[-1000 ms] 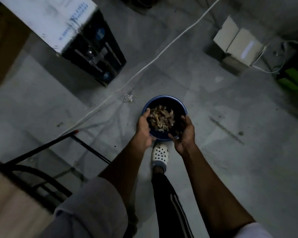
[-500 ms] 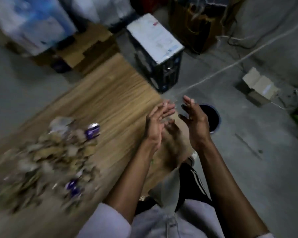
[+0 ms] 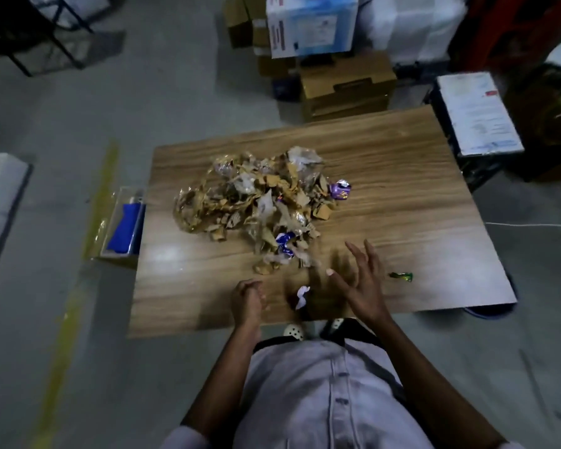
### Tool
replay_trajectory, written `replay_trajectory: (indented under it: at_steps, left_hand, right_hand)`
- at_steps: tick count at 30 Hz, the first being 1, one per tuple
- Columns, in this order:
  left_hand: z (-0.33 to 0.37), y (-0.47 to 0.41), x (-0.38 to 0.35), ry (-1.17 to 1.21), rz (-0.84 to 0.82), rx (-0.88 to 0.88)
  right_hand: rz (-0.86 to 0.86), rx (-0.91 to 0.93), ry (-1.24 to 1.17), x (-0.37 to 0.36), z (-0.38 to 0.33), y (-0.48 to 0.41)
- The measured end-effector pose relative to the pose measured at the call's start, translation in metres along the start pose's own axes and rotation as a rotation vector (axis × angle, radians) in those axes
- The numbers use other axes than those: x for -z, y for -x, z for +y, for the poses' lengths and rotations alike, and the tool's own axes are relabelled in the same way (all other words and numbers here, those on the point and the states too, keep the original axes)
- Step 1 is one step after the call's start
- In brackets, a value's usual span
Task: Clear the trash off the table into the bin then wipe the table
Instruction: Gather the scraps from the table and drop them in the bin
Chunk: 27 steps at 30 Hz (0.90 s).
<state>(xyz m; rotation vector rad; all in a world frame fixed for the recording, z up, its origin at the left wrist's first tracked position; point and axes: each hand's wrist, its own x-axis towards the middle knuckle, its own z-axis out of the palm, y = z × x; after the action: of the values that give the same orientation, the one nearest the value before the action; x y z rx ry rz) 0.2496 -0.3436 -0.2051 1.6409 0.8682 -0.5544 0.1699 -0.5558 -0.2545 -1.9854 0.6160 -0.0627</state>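
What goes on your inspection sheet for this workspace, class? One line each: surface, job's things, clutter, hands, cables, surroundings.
Surface: wooden table, litter on its middle and front.
Job's things: trash pile mid-table; purple wrapper at its right edge; green wrapper and white scrap lie apart, near the front; blue rim past the near right corner, likely the bin; no cloth seen.
Clutter: clear box holding something blue, by the table's left edge.
Hands: right hand open, fingers spread over the table; left hand curled, contents unclear.
Cables: white cable on the floor, right.
Surroundings: cardboard boxes behind the table; yellow line on the floor.
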Motion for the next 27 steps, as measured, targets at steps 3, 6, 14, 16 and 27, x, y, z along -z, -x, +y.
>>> replay_trajectory:
  at_steps: [3, 6, 14, 16, 27]
  left_hand:
    - [-0.008, 0.003, -0.011, -0.071, -0.218, 0.173]
    - [-0.01, 0.004, -0.027, -0.13, -0.339, 0.23]
    - [0.024, -0.009, -0.097, 0.112, -0.282, 0.221]
    - [0.036, -0.01, -0.105, 0.204, -0.238, 0.204]
    - [0.059, -0.065, -0.035, 0.464, 0.3, 0.072]
  right_hand:
    - [0.157, -0.068, 0.232, 0.003, 0.025, 0.0]
    - [0.263, -0.316, 0.249, 0.011, 0.043, -0.008]
    - [-0.228, -0.142, 0.356, -0.034, 0.027, -0.052]
    - [-0.361, -0.037, 0.254, -0.042, 0.006, -0.07]
    - [-0.174, -0.035, 0.132, -0.038, 0.015, -0.087]
